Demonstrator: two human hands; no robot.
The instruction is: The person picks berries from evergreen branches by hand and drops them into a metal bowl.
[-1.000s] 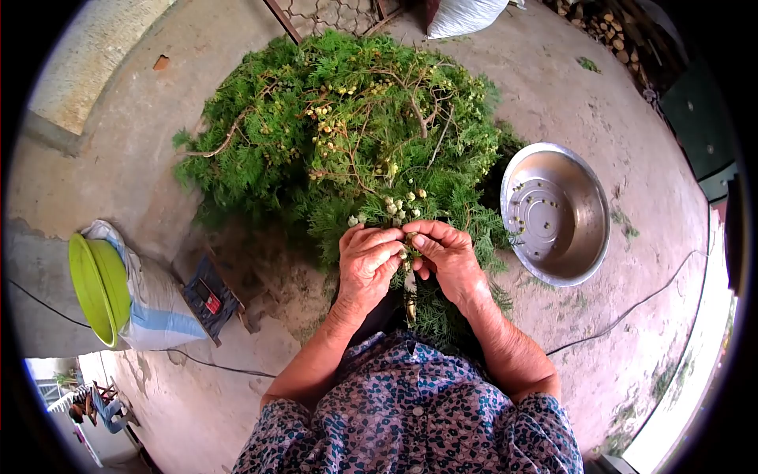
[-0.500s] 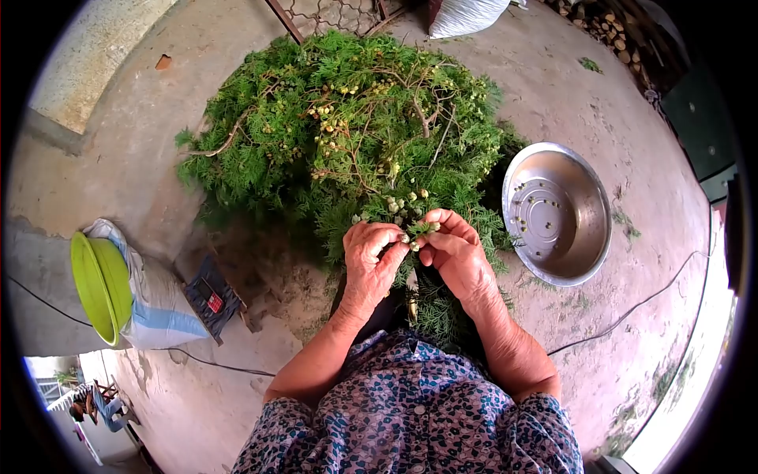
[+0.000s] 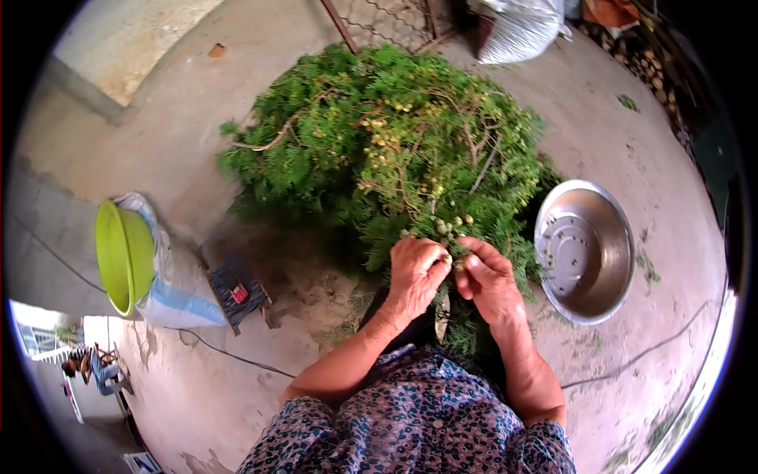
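Just in front of my body, my left hand [image 3: 418,275] pinches a small pale green cone [image 3: 448,259] between thumb and fingers. Beside it, my right hand [image 3: 491,283] has its thumb and fingers closed on a green sprig [image 3: 459,251]. Both hands are close together at the near edge of a large heap of green branches [image 3: 379,134] with many yellowish cones. More pale cones [image 3: 444,227] cluster just beyond my fingertips. A metal basin [image 3: 584,251] with several small cones in its bottom stands to the right of the heap.
At left, a lime green basin [image 3: 126,257] leans on a white and blue sack [image 3: 180,276], near a small dark seat [image 3: 241,292]. A cable [image 3: 237,359] crosses the floor. Behind the heap are a white sack [image 3: 521,31] and firewood [image 3: 651,71]. A person [image 3: 99,370] is far off at lower left.
The view has swung, so the heap, basin and hands appear farther right. My hands stay close together at the sprig, with the left still pinching a cone.
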